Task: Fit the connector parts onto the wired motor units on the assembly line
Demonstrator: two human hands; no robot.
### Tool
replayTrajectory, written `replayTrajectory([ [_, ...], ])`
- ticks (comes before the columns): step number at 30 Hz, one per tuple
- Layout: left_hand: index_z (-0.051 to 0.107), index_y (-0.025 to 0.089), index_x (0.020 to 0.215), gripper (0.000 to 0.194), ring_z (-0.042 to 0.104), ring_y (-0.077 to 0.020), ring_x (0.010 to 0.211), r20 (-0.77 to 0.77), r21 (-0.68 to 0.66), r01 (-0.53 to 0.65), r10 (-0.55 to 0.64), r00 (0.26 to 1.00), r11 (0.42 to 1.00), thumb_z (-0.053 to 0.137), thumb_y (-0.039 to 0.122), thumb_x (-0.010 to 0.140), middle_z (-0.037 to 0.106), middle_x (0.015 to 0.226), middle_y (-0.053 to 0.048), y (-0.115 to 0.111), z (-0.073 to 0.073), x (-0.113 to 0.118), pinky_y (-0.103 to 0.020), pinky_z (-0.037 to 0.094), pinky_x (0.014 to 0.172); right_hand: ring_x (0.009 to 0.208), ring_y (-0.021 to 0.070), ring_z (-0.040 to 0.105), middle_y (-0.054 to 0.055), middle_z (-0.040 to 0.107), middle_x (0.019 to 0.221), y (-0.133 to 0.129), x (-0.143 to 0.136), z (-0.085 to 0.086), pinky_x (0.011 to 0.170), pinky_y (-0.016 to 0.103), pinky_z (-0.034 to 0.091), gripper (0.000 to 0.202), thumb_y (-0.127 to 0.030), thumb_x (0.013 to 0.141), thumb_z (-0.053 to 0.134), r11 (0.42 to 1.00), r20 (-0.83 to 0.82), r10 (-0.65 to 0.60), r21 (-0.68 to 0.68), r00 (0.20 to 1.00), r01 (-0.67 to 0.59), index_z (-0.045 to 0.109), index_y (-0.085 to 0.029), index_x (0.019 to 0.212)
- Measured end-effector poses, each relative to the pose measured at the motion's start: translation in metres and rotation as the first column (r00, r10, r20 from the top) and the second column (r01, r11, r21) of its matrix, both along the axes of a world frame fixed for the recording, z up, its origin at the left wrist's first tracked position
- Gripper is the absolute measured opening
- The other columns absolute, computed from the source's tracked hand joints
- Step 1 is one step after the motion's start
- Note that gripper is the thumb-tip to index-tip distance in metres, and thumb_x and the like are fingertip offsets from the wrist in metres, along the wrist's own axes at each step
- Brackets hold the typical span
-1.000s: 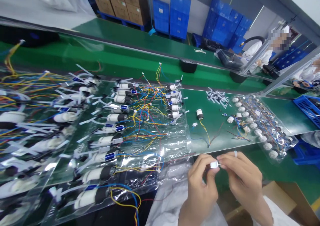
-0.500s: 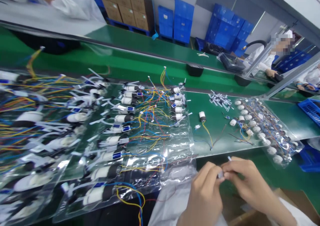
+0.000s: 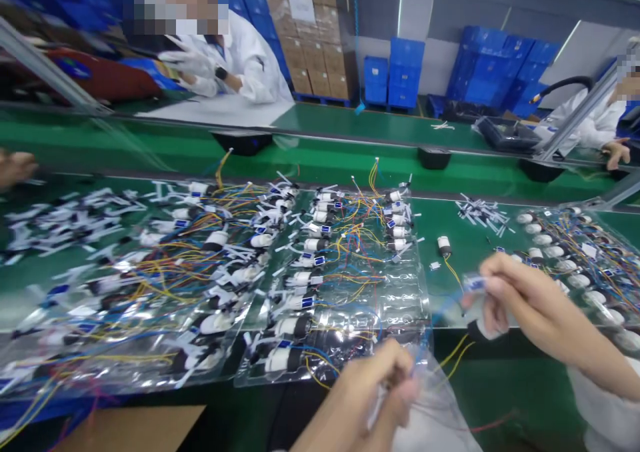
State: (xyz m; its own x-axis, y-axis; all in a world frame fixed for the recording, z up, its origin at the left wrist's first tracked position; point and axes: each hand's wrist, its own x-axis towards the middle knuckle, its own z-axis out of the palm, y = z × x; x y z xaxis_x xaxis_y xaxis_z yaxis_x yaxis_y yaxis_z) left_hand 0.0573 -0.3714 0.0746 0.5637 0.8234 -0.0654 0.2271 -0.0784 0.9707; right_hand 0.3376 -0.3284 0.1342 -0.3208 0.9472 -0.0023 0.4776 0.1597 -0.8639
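Observation:
My right hand [image 3: 525, 305] is closed around a small white-and-black cylindrical part [image 3: 486, 331] with yellow wires hanging from it. Between its thumb and forefinger it also pinches a little blue-and-white piece [image 3: 474, 283]. A blurred blue wire [image 3: 440, 313] runs from there down to my left hand [image 3: 373, 392], whose fingertips are pinched together on it. Left of my hands, a clear plastic tray [image 3: 405, 299] carries rows of similar wired cylinders. One loose cylinder [image 3: 443, 246] rests on the green table beyond my right hand.
A second filled tray [image 3: 590, 249] lies at the right. Dark-and-white strips [image 3: 483, 213] are piled behind. More wired parts [image 3: 200, 265] and strips [image 3: 65, 222] cover the left. A co-worker [image 3: 255, 59] sits across the bench; another person's hand [image 3: 17, 169] shows at the left edge.
The view has swung left. My hands, close together before, are now apart, the left lower and the right higher. The cylinder and blue wire now show at my hands.

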Motion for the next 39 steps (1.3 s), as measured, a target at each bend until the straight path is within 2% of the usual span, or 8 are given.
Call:
replayTrajectory([
  [2, 0.054, 0.023, 0.089, 0.034, 0.054, -0.015, 0.068, 0.059, -0.151, -0.123, 0.133, 0.989, 0.981, 0.044, 0.05, 0.108, 0.056, 0.07, 0.003, 0.01, 0.02, -0.008, -0.028, 0.042, 0.069, 0.052, 0.013, 0.07, 0.004, 0.075, 0.084, 0.035, -0.016, -0.015, 0.043, 0.02, 0.05, 0.031, -0.049, 0.111, 0.042, 0.989, -0.053, 0.05, -0.135, 0.997, -0.057, 0.048, -0.023, 0.095],
  [5, 0.058, 0.021, 0.098, 0.039, 0.05, -0.0133, 0.063, 0.127, -0.283, -0.168, 0.211, 0.969, 0.944, 0.061, 0.059, 0.097, 0.053, 0.071, 0.005, 0.032, 0.036, -0.01, -0.027, 0.041, 0.062, 0.053, 0.0128, 0.073, 0.007, 0.077, 0.097, 0.085, -0.037, -0.04, 0.038, 0.017, 0.047, 0.025, -0.04, 0.11, 0.045, 0.95, -0.044, 0.05, -0.307, 0.998, -0.061, 0.042, -0.023, 0.092],
  [8, 0.06, 0.017, 0.109, 0.049, 0.05, -0.0119, 0.06, 0.143, -0.328, -0.212, 0.271, 0.952, 0.92, 0.076, 0.057, 0.085, 0.059, 0.074, 0.004, 0.057, 0.038, -0.007, -0.026, 0.04, 0.059, 0.048, 0.0134, 0.072, 0.008, 0.078, 0.09, 0.122, -0.051, -0.058, 0.035, 0.017, 0.045, 0.02, -0.028, 0.108, 0.05, 0.929, -0.008, 0.01, -0.37, 1.0, -0.013, 0.044, -0.022, 0.09],
  [12, 0.064, 0.012, 0.108, 0.049, 0.046, -0.011, 0.056, 0.18, -0.395, -0.281, 0.374, 0.91, 0.875, 0.08, 0.047, 0.079, 0.054, 0.06, 0.007, 0.086, 0.04, -0.004, -0.025, 0.036, 0.056, 0.041, 0.0162, 0.069, 0.008, 0.078, 0.084, 0.147, -0.06, -0.072, 0.028, 0.019, 0.04, 0.024, -0.024, 0.102, 0.063, 0.926, -0.027, 0.001, -0.377, 1.0, -0.011, 0.049, -0.021, 0.083],
  [19, 0.07, 0.008, 0.103, 0.043, 0.047, -0.0099, 0.057, 0.286, -0.321, -0.428, 0.518, 0.806, 0.845, 0.084, 0.032, 0.071, 0.056, 0.063, 0.005, 0.121, 0.053, -0.008, -0.024, 0.038, 0.054, 0.066, 0.0174, 0.08, 0.008, 0.078, 0.095, 0.166, -0.063, -0.095, 0.042, 0.018, 0.054, 0.021, -0.031, 0.108, 0.052, 0.975, -0.231, -0.118, -0.212, 0.966, 0.069, 0.045, -0.022, 0.09],
  [27, 0.069, 0.011, 0.089, 0.024, 0.047, -0.0092, 0.053, 0.309, -0.279, -0.519, 0.588, 0.748, 0.808, 0.079, 0.025, 0.072, 0.054, 0.06, 0.005, 0.156, 0.029, -0.014, -0.024, 0.038, 0.053, 0.087, 0.0209, 0.081, 0.007, 0.078, 0.091, 0.161, -0.059, -0.12, 0.077, 0.033, 0.065, 0.022, -0.038, 0.1, 0.063, 0.995, -0.251, -0.09, 0.012, 0.964, 0.096, 0.054, -0.022, 0.089],
  [32, 0.068, 0.011, 0.089, 0.023, 0.051, -0.009, 0.055, 0.25, -0.225, -0.547, 0.59, 0.768, 0.807, 0.076, 0.028, 0.076, 0.059, 0.069, 0.002, 0.154, 0.024, -0.018, -0.025, 0.043, 0.055, 0.097, 0.0226, 0.078, 0.009, 0.079, 0.105, 0.141, -0.06, -0.112, 0.09, 0.037, 0.062, 0.023, -0.029, 0.09, 0.077, 0.989, -0.105, -0.039, 0.138, 0.994, 0.053, 0.062, -0.02, 0.104],
  [39, 0.071, 0.014, 0.112, 0.041, 0.068, -0.0217, 0.073, 0.038, 0.042, -0.628, 0.627, 0.778, 0.777, 0.08, 0.028, 0.075, 0.075, 0.105, -0.012, 0.153, 0.017, -0.03, -0.034, 0.054, 0.066, 0.102, 0.0301, 0.075, 0.011, 0.08, 0.105, 0.124, -0.029, -0.075, 0.093, 0.045, 0.055, 0.015, -0.03, 0.098, 0.066, 0.946, 0.137, -0.138, 0.31, 0.981, 0.09, 0.067, -0.022, 0.11],
])
